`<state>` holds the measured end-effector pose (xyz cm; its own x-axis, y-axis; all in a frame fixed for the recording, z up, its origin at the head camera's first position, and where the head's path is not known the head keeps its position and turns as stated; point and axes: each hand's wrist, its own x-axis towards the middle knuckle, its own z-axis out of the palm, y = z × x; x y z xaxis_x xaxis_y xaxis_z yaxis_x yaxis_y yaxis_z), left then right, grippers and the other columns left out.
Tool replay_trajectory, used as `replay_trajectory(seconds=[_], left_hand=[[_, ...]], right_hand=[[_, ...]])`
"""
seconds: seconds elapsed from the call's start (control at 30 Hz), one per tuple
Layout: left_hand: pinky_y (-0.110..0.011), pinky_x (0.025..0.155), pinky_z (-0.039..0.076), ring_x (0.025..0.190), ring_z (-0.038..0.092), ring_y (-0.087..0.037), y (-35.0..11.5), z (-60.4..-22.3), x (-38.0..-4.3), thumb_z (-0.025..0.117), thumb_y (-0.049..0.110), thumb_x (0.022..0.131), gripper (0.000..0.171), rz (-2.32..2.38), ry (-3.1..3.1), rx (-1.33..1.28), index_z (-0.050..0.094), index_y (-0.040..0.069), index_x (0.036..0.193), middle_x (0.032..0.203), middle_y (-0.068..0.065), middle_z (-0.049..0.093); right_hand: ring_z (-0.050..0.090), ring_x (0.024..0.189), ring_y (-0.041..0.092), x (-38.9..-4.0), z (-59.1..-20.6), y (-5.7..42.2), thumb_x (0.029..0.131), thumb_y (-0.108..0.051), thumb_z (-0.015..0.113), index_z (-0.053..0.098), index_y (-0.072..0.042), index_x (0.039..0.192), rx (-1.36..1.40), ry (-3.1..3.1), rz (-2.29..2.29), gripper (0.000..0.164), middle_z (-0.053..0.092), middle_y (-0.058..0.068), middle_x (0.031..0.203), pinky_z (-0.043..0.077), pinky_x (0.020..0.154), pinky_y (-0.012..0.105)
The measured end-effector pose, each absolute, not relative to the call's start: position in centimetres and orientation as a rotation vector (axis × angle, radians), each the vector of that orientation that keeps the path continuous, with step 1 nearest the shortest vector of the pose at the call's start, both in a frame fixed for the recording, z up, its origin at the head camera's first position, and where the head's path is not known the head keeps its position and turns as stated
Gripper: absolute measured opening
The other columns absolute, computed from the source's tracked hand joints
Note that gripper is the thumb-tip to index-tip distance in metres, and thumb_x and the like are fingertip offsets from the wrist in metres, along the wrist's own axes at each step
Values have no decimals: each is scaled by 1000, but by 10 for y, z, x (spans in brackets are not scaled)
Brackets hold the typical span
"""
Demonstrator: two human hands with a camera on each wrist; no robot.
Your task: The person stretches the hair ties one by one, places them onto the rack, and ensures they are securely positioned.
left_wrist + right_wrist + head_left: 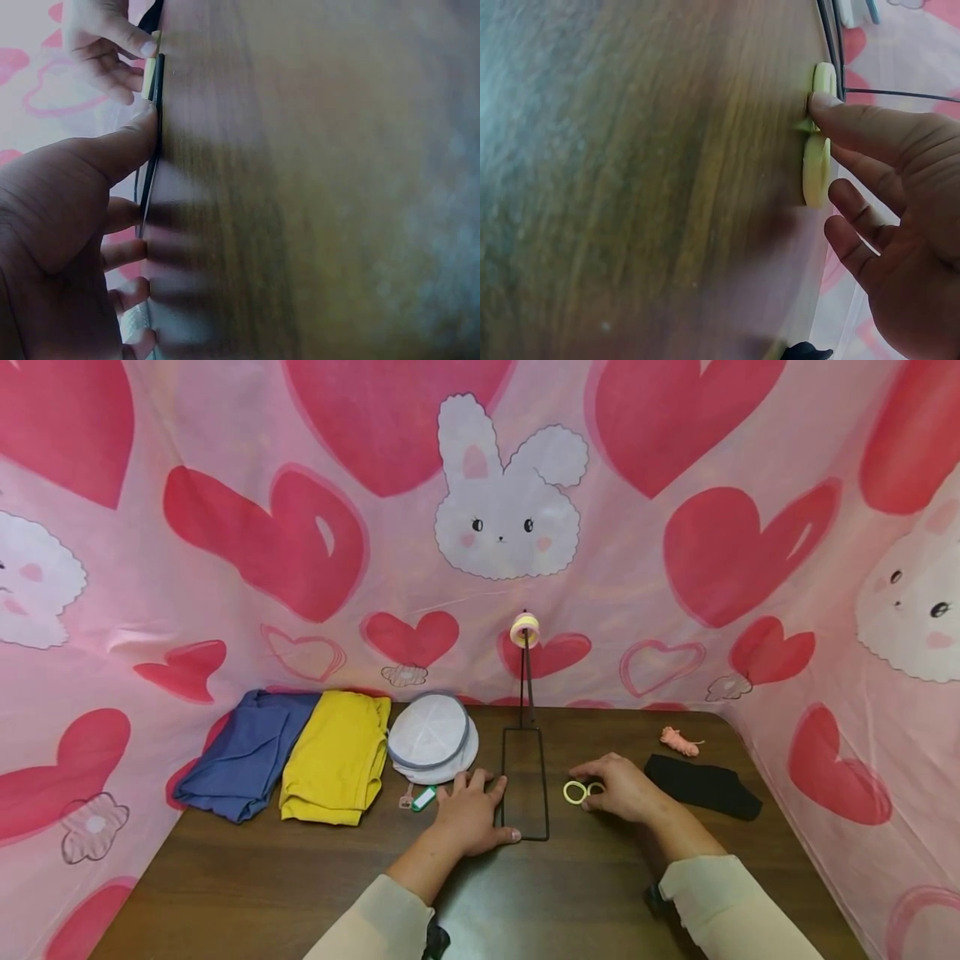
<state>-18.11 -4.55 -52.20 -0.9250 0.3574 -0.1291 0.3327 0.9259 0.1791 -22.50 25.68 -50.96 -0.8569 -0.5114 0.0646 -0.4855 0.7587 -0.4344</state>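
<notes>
A black wire stand (545,785) has a rectangular base on the table and an upright at the back. My left hand (468,814) rests spread over the base's left side, thumb on its near bar. To the right lie two pale yellow rings (575,792), side by side. My right hand (618,789) is over the right-hand ring; its thumb touches a ring (817,176) near where the two meet, and the other fingers are loosely spread. In the left wrist view, both the left thumb (135,142) and the right hand (105,45) show.
Pink and yellow rings (525,631) hang at the top of the stand. Folded blue cloth (243,752), yellow cloth (333,760) and a white hat (431,735) lie left, near a green-edged tag (423,799). Black cloth (705,785) and peach yarn (680,742) lie right.
</notes>
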Motion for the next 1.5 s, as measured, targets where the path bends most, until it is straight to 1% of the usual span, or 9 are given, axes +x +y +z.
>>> replay_trajectory(seconds=[0.13, 0.37, 0.5, 0.67, 0.8, 0.97, 1.03, 1.27, 1.5], left_hand=[[-65, 99, 34, 139, 34, -37, -45, -521, -181, 67, 76, 84, 94, 237, 2931, 532, 44, 26, 160, 154, -5, 41], [-64, 98, 35, 139, 34, -37, -44, -520, -182, 66, 76, 84, 94, 228, 2925, 533, 43, 26, 160, 154, -5, 40], [-63, 98, 35, 138, 35, -37, -44, -519, -183, 66, 77, 84, 94, 211, 2924, 530, 43, 27, 160, 155, -5, 40], [-62, 97, 35, 139, 34, -37, -43, -519, -184, 66, 77, 84, 94, 203, 2917, 527, 42, 27, 161, 156, -4, 39], [-63, 98, 35, 139, 34, -37, -44, -520, -183, 66, 77, 84, 94, 203, 2913, 528, 42, 28, 161, 156, -4, 39], [-63, 98, 35, 139, 33, -37, -44, -519, -183, 66, 77, 84, 94, 210, 2911, 527, 42, 27, 161, 156, -5, 39], [-64, 98, 34, 139, 33, -37, -44, -520, -183, 66, 77, 84, 95, 208, 2911, 526, 42, 27, 161, 156, -5, 39], [-64, 98, 34, 139, 33, -37, -44, -521, -183, 66, 77, 84, 95, 216, 2905, 523, 41, 27, 161, 156, -5, 38], [-64, 97, 35, 139, 33, -38, -43, -518, -183, 67, 76, 84, 95, 218, 2904, 519, 42, 26, 161, 156, -6, 39]], right_hand=[[60, 101, 23, -226, -511, 255, 80, -14, 88, 77, -12, 121, -852, 2917, -664, 43, 73, -8, 99, 49, 88, 45], [61, 97, 22, -226, -512, 252, 84, -12, 84, 77, -10, 117, -871, 2934, -656, 34, 73, -7, 94, 50, 86, 45], [61, 95, 20, -225, -510, 251, 88, -10, 81, 77, -11, 117, -853, 2928, -659, 29, 71, -10, 92, 50, 83, 42], [59, 90, 15, -226, -508, 251, 91, -9, 78, 77, -12, 113, -839, 2940, -670, 23, 68, -13, 89, 49, 77, 37], [59, 91, 13, -224, -506, 251, 92, -9, 77, 78, -14, 111, -837, 2975, -690, 19, 69, -13, 90, 50, 78, 37], [64, 95, 17, -220, -501, 250, 92, -9, 78, 78, -13, 109, -898, 3031, -715, 17, 71, -9, 94, 54, 82, 42], [65, 93, 17, -218, -498, 248, 91, -8, 78, 78, -12, 108, -928, 3052, -731, 18, 71, -8, 94, 55, 82, 43], [67, 85, 10, -213, -484, 245, 89, -3, 80, 78, -11, 108, -1014, 3095, -827, 20, 73, -3, 98, 57, 75, 35], [67, 86, 10, -210, -474, 241, 88, 0, 80, 78, -10, 108, -1172, 3121, -908, 23, 73, -3, 100, 57, 74, 34]])
